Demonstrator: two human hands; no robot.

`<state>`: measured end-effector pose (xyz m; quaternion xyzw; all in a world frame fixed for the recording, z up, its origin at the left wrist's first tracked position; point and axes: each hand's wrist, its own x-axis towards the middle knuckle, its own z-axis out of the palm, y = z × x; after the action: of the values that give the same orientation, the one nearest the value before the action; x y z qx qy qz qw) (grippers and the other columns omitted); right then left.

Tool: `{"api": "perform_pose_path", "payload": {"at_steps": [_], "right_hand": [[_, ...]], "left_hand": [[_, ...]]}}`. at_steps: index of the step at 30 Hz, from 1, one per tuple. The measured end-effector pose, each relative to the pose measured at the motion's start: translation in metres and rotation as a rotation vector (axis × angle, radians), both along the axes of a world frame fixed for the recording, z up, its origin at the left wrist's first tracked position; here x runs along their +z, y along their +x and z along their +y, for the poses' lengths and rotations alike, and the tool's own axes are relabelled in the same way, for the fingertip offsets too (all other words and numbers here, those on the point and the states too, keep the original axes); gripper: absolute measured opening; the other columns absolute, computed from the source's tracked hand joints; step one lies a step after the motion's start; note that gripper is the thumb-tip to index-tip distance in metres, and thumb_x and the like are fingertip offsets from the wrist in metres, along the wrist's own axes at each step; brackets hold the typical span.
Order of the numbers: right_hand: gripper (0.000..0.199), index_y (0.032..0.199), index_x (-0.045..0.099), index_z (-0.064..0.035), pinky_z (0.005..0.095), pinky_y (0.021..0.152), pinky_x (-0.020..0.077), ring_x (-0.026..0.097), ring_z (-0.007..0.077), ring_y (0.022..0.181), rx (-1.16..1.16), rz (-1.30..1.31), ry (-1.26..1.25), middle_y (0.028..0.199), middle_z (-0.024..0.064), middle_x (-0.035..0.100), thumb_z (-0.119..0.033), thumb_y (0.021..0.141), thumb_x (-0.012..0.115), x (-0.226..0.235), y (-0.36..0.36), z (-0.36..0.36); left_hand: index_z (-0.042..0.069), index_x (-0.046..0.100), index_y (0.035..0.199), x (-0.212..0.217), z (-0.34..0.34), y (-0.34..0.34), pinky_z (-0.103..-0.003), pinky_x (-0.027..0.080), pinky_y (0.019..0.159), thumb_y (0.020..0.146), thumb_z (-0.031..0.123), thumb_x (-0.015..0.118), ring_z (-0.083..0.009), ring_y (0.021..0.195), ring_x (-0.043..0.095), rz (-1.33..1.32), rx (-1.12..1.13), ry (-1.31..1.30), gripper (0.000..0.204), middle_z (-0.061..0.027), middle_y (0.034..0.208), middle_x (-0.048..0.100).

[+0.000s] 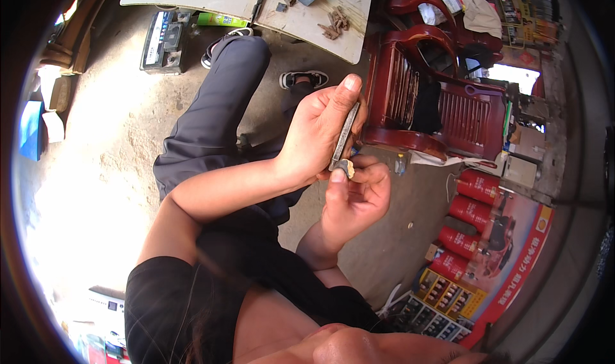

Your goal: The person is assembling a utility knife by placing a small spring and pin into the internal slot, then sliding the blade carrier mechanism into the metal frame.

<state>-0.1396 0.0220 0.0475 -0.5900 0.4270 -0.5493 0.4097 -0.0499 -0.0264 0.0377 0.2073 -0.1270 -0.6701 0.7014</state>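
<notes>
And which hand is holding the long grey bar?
The left hand, higher in the picture: it grips the grey bar. The right hand, lower down, instead pinches a small dark piece with a yellowish side.

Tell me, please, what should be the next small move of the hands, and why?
Probably the left hand should work the lower end of the metal tool lightly against the small piece, with the right hand pinching firmly. That end sits right at the piece, though actual contact is hard to tell, and the piece is small, with a yellowish side showing.
</notes>
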Motion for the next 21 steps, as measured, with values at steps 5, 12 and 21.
{"api": "perform_pose_path", "payload": {"at_steps": [5, 12, 21], "right_hand": [[0.021, 0.079, 0.045, 0.0005, 0.0246, 0.071, 0.0468, 0.053, 0.0135, 0.074, 0.005, 0.017, -0.012, 0.084, 0.0113, 0.053, 0.009, 0.071, 0.063, -0.0018, 0.0005, -0.0011], [0.022, 0.079, 0.044, 0.0002, 0.0247, 0.070, 0.0464, 0.053, 0.0138, 0.075, -0.036, 0.021, -0.010, 0.083, 0.0113, 0.054, 0.007, 0.071, 0.064, -0.0039, 0.0016, 0.0003], [0.023, 0.079, 0.044, -0.0005, 0.0247, 0.070, 0.0458, 0.052, 0.0142, 0.074, -0.084, 0.081, -0.092, 0.083, 0.0119, 0.054, 0.007, 0.072, 0.065, -0.0060, 0.0044, 0.0014]], "left_hand": [[0.008, 0.041, 0.062, -0.0016, 0.0017, 0.0016, -0.019, 0.026, 0.034, 0.097, 0.043, 0.037, -0.0049, 0.035, 0.032, -0.015, -0.015, -0.001, 0.049, 0.0027, 0.048, 0.036], [0.008, 0.041, 0.061, -0.0046, 0.0004, -0.0013, -0.019, 0.026, 0.035, 0.097, 0.042, 0.038, -0.0051, 0.034, 0.031, 0.002, 0.007, 0.003, 0.049, 0.0030, 0.047, 0.034], [0.009, 0.041, 0.061, -0.0022, 0.0012, -0.0022, -0.019, 0.026, 0.034, 0.096, 0.044, 0.038, -0.0052, 0.035, 0.033, -0.020, 0.045, 0.021, 0.050, 0.0029, 0.047, 0.035]]}}
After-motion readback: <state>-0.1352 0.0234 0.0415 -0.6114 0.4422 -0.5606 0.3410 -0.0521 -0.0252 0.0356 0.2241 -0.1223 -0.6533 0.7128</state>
